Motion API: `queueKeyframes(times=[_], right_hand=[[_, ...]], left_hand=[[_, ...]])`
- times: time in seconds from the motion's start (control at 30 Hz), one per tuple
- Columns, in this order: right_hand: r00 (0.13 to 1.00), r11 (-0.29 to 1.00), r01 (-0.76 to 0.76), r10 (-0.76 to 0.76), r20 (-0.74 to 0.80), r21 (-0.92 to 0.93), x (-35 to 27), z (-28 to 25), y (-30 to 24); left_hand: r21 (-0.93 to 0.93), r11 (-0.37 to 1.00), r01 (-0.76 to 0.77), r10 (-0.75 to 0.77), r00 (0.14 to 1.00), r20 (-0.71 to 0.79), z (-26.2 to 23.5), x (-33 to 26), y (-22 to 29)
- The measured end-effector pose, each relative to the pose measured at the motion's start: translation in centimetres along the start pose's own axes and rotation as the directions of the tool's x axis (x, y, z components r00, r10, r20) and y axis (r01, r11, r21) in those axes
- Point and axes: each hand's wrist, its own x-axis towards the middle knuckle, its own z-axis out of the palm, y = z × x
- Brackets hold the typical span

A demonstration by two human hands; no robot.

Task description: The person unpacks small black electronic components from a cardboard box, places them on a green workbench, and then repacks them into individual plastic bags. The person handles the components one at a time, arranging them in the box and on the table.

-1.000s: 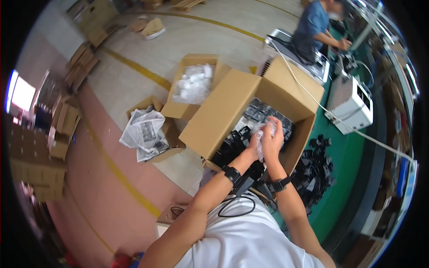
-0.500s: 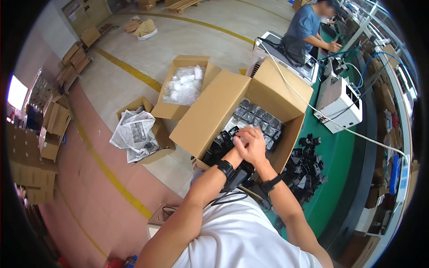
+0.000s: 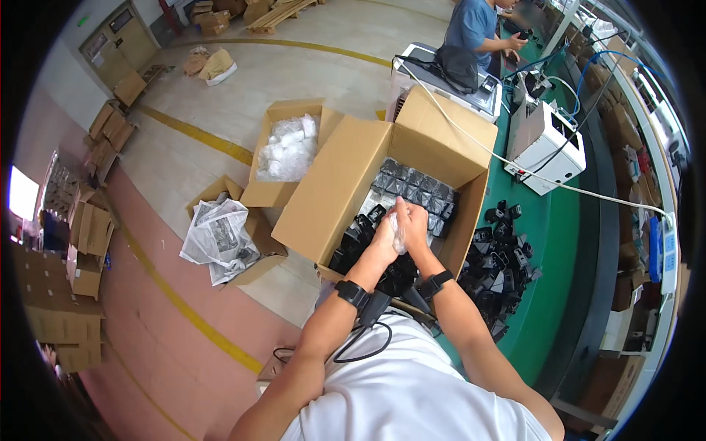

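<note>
Both hands meet over a large open cardboard box [image 3: 331,195]. Crumpled clear plastic film [image 3: 399,235] shows between them, and whether something is wrapped in it I cannot tell. My left hand [image 3: 382,242] is closed against the film from the left. My right hand [image 3: 414,223] grips it from the right, fingers curled. Inside the box, black plastic-wrapped units [image 3: 423,189] sit in rows on the far side. Loose black parts [image 3: 351,246] lie on the near left, partly hidden by my left arm.
A pile of black parts [image 3: 500,257] lies on the green bench [image 3: 548,228] at the right. Behind it stands a white machine [image 3: 548,151] with a cable. Smaller boxes hold clear packing [image 3: 290,151] and a white plastic bag [image 3: 220,235]. A co-worker [image 3: 474,33] is at the far bench.
My hands have turned and drawn slightly nearer to me, so the clear film now shows between them. The whole view has shifted a little; the co-worker's hand has moved.
</note>
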Motion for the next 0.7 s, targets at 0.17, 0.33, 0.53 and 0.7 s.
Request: queueKeyframes(times=[0.17,0.33,0.53,0.7], right_hand=[[0.993,0.999,-0.007,0.001,-0.115,-0.045,0.6,-0.4,-0.8],[0.933,0.72,-0.301,0.357,0.037,0.625,1.8,1.9,5.5],[0.803,-0.115,-0.559,0.173,0.57,0.821,-0.7,0.4,3.9],[0.809,-0.187,-0.491,0.266,0.525,0.851,-1.5,-0.4,3.3]], left_hand=[[0.101,0.977,-0.189,0.207,0.953,-0.22,4.2,-2.1,-0.7],[0.682,0.625,-0.379,0.58,0.811,-0.08,5.7,-3.6,-2.0],[0.748,-0.484,-0.454,0.596,0.454,0.662,7.5,-4.6,0.2],[0.697,-0.427,-0.576,0.535,0.46,0.708,8.9,-3.9,0.2]])
